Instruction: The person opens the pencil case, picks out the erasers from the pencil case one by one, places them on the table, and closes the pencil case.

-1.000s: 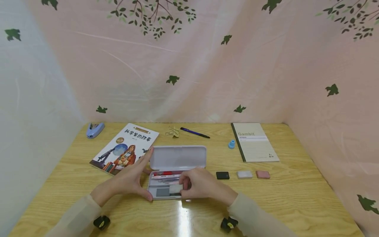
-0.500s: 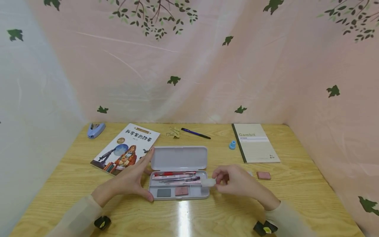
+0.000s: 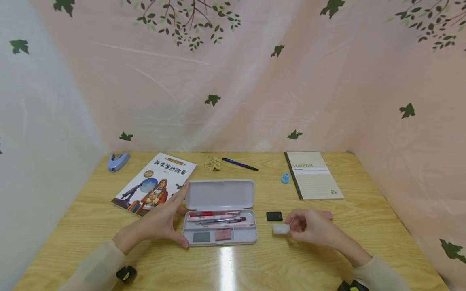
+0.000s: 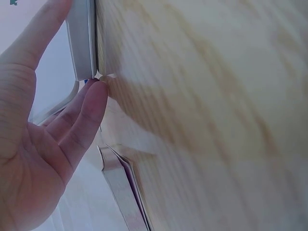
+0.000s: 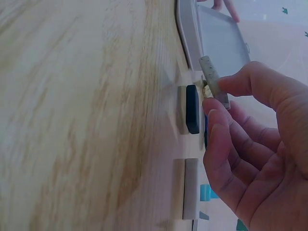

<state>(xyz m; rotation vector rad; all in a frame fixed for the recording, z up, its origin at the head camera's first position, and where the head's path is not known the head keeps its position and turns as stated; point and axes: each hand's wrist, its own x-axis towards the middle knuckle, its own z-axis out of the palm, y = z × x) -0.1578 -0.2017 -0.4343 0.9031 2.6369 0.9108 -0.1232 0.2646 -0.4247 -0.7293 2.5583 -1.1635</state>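
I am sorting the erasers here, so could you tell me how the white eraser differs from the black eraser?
The white eraser is pale and pinched in the right hand; the black eraser is dark and lies untouched on the table. The white one is nearer the person, the black one farther back. Both are small blocks right of the open pencil case.

Your right hand (image 3: pixel 313 230) pinches an eraser (image 3: pixel 280 229) just above the table (image 3: pixel 364 242). Left of that grip lies the open pencil case (image 3: pixel 219 226) (pens in it, two erasers in its near compartment), your left hand (image 3: pixel 160 222) against its far-left side. Just behind the grip sits another eraser (image 3: pixel 274 216); farther behind lies the notebook (image 3: pixel 313 174).
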